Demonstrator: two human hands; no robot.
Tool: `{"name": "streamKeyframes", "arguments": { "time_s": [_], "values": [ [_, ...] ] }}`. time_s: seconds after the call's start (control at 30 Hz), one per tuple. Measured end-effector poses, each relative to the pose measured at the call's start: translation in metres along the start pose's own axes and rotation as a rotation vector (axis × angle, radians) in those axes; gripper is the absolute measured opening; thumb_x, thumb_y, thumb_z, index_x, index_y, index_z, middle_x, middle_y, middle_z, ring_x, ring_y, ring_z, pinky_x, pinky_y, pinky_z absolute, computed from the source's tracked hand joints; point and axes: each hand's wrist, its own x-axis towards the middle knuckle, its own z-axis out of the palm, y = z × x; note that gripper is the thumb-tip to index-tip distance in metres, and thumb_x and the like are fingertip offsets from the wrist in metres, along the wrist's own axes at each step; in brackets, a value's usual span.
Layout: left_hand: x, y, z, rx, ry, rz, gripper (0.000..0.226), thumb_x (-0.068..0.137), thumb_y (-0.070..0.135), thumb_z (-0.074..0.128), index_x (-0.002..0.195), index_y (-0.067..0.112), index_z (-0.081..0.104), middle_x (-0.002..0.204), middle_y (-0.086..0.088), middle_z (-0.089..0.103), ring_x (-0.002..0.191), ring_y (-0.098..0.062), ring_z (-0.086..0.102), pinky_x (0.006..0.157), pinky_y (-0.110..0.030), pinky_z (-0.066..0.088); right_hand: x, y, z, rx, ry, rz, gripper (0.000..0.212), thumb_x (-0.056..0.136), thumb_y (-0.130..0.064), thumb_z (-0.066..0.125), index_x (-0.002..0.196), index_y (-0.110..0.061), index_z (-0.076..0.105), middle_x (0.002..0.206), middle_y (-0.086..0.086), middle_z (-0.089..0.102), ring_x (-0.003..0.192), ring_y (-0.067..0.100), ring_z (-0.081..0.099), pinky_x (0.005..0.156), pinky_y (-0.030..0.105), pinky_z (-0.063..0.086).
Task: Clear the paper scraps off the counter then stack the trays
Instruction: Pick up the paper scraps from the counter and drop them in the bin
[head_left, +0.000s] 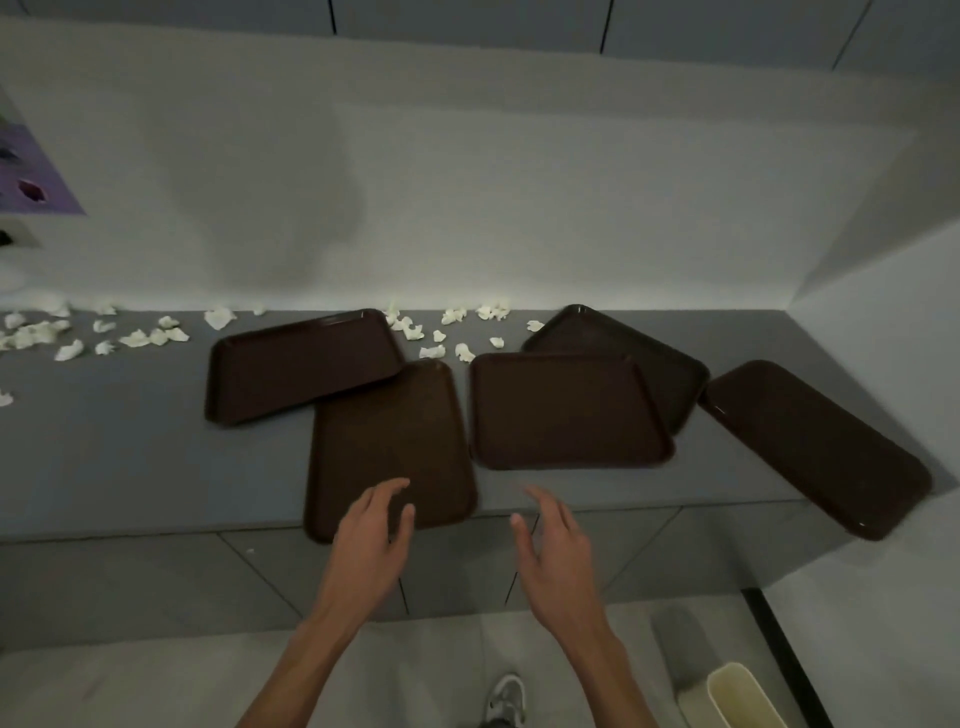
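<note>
**A:** What is showing closest in?

**B:** A grey-and-white sneaker (506, 699) is standing on the floor. A cream rectangular plastic bin (737, 696) is sitting to its right, low beside the cabinet fronts.

**A:** And the hands?

**B:** Both are reaching forward, holding nothing. The left hand (374, 525) is hovering over the near end of a dark brown rectangular plastic tray (389, 447), which is overhanging the front edge of the grey counter (130, 441). Its fingers (387, 488) are loosely spread and slightly bent, though it cannot be told whether they are touching the tray. The right hand (553, 540) is hanging just before the counter's front, fingers relaxed and apart.

**A:** Where are the other trays lying?

**B:** Four more like it are lying scattered. A centre tray (566, 410) is lying just right of the first. A rear tray (670, 374) is sitting behind that, partly covered by it. A left tray (296, 364) is meeting the first one's far corner. A far-right tray (815, 447) is poking over the edge.

**A:** And the scraps?

**B:** The white torn paper scraps (452, 332) are lying along the back of the counter by the pale wall (467, 182). One cluster is sitting between the trays, and a wider spread is lying at far left.

**A:** So which step is in hand?

**B:** Clearing seems barely begun, and stacking not yet. The next move is probably calling for a reach past the trays to gather the scraps, then a carry down to the bin.
</note>
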Motion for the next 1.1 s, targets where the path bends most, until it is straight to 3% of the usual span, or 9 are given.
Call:
{"name": "streamKeyframes", "arguments": {
  "time_s": [0.27,0.37,0.6,0.77,0.9,1.0,1.1],
  "values": [
    [0.140,-0.022,0.021,0.073,-0.075,-0.027,0.033,0.104,0.033,0.055,0.136,0.028,0.057,0.133,0.006,0.060,0.118,-0.015,0.060,0.103,-0.040,0.052,0.158,0.016,0.051,-0.062,-0.086,-0.060,0.038,0.107,-0.033,0.055,0.145,-0.028,0.054,0.143,-0.003,0.058,0.126,0.016,0.059,0.106,0.028,0.049],
    [0.179,-0.028,0.027,0.076,-0.074,-0.036,0.032,0.103,0.032,0.055,0.135,0.027,0.058,0.130,0.006,0.062,0.115,-0.014,0.061,0.100,-0.038,0.053,0.215,0.012,0.062,-0.090,-0.144,-0.109,0.035,0.107,-0.027,0.057,0.142,-0.028,0.056,0.146,-0.003,0.056,0.127,0.014,0.060,0.107,0.023,0.046],
    [0.252,-0.040,0.038,0.079,-0.121,-0.080,0.032,0.103,0.031,0.054,0.135,0.030,0.056,0.132,0.006,0.061,0.117,-0.011,0.061,0.101,-0.038,0.054,0.354,0.008,0.097,-0.211,-0.244,-0.156,0.038,0.103,-0.016,0.062,0.141,-0.019,0.058,0.143,0.005,0.057,0.123,0.026,0.063,0.105,0.036,0.050],
    [0.300,-0.048,0.038,0.122,-0.168,-0.064,0.030,0.104,0.033,0.052,0.134,0.031,0.056,0.128,0.006,0.062,0.109,-0.010,0.063,0.095,-0.039,0.057,0.450,0.014,0.140,-0.372,-0.316,-0.101,0.045,0.098,-0.009,0.059,0.141,-0.021,0.055,0.137,0.012,0.059,0.119,0.039,0.062,0.096,0.046,0.055],
    [0.338,-0.052,0.037,0.154,-0.208,0.017,0.029,0.104,0.030,0.053,0.133,0.029,0.056,0.123,0.005,0.064,0.107,-0.011,0.064,0.094,-0.039,0.057,0.497,0.021,0.172,-0.522,-0.395,-0.154,0.061,0.093,0.008,0.049,0.145,-0.023,0.056,0.136,0.014,0.058,0.123,0.039,0.061,0.102,0.046,0.054],
    [0.366,-0.058,0.037,0.161,-0.257,0.067,0.028,0.103,0.031,0.052,0.131,0.031,0.055,0.122,0.005,0.063,0.108,-0.012,0.064,0.092,-0.042,0.058,0.514,0.029,0.192,-0.573,-0.443,-0.173,0.050,0.098,0.006,0.048,0.139,-0.017,0.062,0.137,0.015,0.061,0.126,0.037,0.062,0.106,0.044,0.051],
    [0.393,-0.064,0.040,0.190,-0.286,0.099,0.025,0.103,0.030,0.052,0.128,0.030,0.057,0.120,0.005,0.063,0.106,-0.017,0.066,0.089,-0.046,0.058,0.516,0.034,0.201,-0.563,-0.386,-0.108,0.033,0.098,0.004,0.053,0.127,-0.006,0.065,0.128,0.018,0.066,0.120,0.035,0.065,0.104,0.040,0.051]
  ]
}}
